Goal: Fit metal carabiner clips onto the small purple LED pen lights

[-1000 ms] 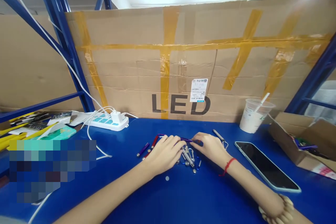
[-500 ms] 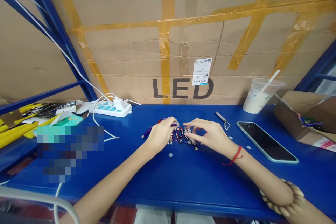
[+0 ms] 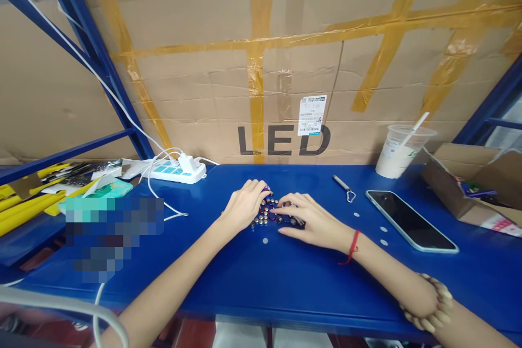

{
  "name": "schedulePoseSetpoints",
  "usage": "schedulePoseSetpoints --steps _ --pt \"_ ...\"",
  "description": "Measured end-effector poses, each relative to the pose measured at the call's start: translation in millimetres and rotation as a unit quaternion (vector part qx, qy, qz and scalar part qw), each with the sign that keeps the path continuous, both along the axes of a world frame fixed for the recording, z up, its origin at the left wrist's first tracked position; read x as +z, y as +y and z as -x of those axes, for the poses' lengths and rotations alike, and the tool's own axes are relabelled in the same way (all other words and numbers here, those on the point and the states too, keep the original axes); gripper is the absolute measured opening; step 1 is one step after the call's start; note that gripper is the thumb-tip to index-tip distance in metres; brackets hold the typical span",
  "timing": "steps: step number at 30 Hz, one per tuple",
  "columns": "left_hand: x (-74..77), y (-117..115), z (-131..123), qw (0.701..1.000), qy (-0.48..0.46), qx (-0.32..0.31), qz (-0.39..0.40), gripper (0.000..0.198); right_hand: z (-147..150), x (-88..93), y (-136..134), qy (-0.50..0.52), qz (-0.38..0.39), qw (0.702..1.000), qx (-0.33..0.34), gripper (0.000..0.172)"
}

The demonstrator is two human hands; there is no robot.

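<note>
One pile of keychain lights (image 3: 272,213) is seen on the tabletop (image 3: 253,283), between two hands. The left hand (image 3: 243,205) is curled over its left edge; whether anything is gripped cannot be told. The right hand (image 3: 313,223) is laid flat and loose, fingertips touching the pile. Four silver discs (image 3: 265,240) are scattered nearby. One silver light (image 3: 343,185), one phone (image 3: 410,221) and one cup (image 3: 397,153) are placed to the right.
</note>
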State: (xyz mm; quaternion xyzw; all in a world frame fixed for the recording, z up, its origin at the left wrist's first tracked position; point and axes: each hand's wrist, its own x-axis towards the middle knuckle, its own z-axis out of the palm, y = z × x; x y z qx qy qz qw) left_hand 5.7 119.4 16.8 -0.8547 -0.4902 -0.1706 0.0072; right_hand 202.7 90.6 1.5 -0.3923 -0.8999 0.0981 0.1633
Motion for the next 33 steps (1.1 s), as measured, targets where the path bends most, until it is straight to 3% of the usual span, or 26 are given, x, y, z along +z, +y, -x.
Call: schedulePoseSetpoints --steps 3,10,21,33 --pt "0.4 0.5 0.8 0.999 0.009 -0.023 -0.037 0.041 14.0 -4.7 -8.2 -0.009 0.006 0.999 0.032 0.044" --pt "-9.4 2.6 -1.1 0.993 -0.022 -0.015 -0.113 0.031 14.2 -11.9 -2.3 -0.019 -0.023 1.0 0.01 0.036" --pt "-12.3 -2.5 -5.2 0.989 -0.038 -0.034 -0.139 0.028 8.1 -9.4 1.2 0.024 0.021 0.998 -0.046 0.028" --pt "-15.8 -4.2 -7.8 0.975 -0.07 -0.059 -0.204 0.025 7.5 -9.2 3.9 0.066 0.068 0.993 -0.063 0.02"
